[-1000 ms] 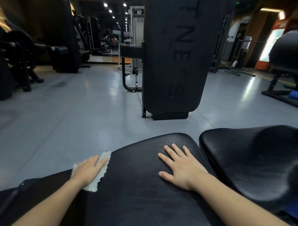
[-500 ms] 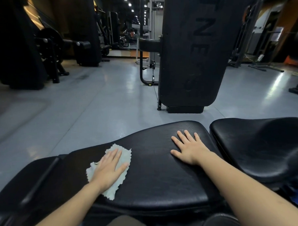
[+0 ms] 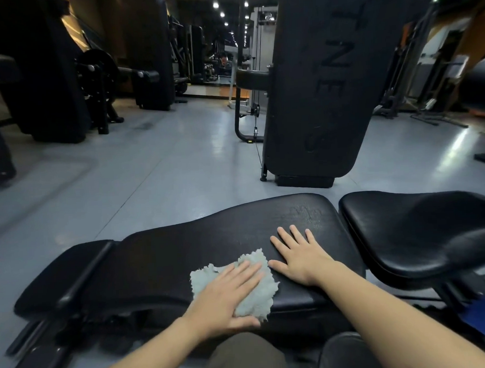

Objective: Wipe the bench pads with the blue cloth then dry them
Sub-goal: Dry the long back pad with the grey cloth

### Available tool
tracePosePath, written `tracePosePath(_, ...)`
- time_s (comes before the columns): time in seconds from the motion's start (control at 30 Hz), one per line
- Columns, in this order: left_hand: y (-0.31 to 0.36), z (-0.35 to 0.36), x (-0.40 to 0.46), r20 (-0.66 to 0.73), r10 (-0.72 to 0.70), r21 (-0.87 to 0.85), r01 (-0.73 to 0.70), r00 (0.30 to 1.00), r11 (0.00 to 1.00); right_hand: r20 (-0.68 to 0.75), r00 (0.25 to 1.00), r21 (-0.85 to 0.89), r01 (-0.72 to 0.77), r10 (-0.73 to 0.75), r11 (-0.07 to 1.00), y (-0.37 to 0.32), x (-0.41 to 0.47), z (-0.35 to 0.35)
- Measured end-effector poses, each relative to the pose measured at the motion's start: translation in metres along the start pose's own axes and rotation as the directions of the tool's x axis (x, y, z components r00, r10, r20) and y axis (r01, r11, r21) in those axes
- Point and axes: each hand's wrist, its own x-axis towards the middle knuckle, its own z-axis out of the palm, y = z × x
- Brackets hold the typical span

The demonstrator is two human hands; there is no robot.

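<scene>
Head view gives me the long black bench pad (image 3: 183, 258) across the frame, with the seat pad (image 3: 421, 231) just beside its right end. My left hand (image 3: 226, 295) lies flat, fingers straight, pressing the pale blue-grey cloth (image 3: 257, 297) onto the pad's near edge. My right hand (image 3: 300, 256) rests beside it, fingers spread.
</scene>
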Motion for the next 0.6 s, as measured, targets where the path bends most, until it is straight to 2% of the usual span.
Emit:
tracePosePath(0.17,-0.033,-0.012,-0.011,0.081,0.105,0.026,-0.107,0.991,0.994,-0.015,0.998,0.052,0.054,-0.053,0.997,-0.010,-0.011,-0.001)
tracePosePath(0.23,-0.060,-0.020,-0.028,0.117,0.041,0.019,-0.043,0.992,0.999,-0.022,0.996,0.083,0.084,-0.082,0.993,-0.022,-0.011,-0.002)
tracePosePath(0.33,-0.105,-0.031,-0.065,0.159,-0.130,-0.004,0.133,0.979,0.991,-0.039,0.989,0.065,0.143,-0.141,0.988,-0.047,-0.002,0.002)
tracePosePath(0.43,-0.135,-0.034,-0.093,0.132,-0.268,-0.022,0.274,0.954,0.962,-0.042,0.989,0.016,0.145,-0.144,0.989,-0.062,0.013,0.006)
tracePosePath(0.6,-0.147,-0.037,-0.098,0.164,-0.341,-0.042,0.352,0.926,0.935,0.017,0.983,-0.002,0.180,-0.180,0.984,-0.081,0.037,0.003)
